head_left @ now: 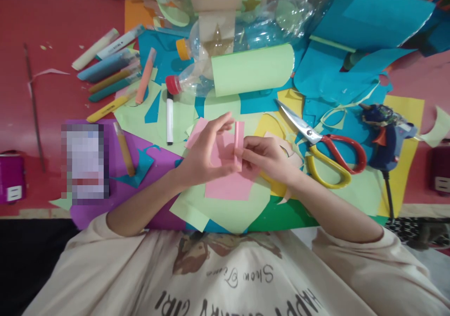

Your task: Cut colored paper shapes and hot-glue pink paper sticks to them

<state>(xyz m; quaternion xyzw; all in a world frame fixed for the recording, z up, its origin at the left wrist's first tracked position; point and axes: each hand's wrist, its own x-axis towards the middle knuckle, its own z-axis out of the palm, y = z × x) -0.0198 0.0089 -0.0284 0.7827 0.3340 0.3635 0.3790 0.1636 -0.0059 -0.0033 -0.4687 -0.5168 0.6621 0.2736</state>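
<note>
A narrow folded strip of pink paper (239, 140) stands upright between the thumb and fingers of my right hand (269, 157). My left hand (207, 152) curves open around the strip's left side, fingers and thumb well apart. Its thumb tip is close to the strip's lower end; I cannot tell whether it touches. Beneath both hands lies a sheet of pink paper (228, 187), resting on pale green paper (197, 208). To the right are scissors (311, 135) with one red and one yellow handle, blades slightly apart.
Plastic bottles lie at the back, one wrapped in a pale green paper sheet (253, 70). Several markers (105, 67) are at the left, above a blurred phone (86, 161). A blue glue gun (390, 140) lies at the right, its cord hanging over the front edge.
</note>
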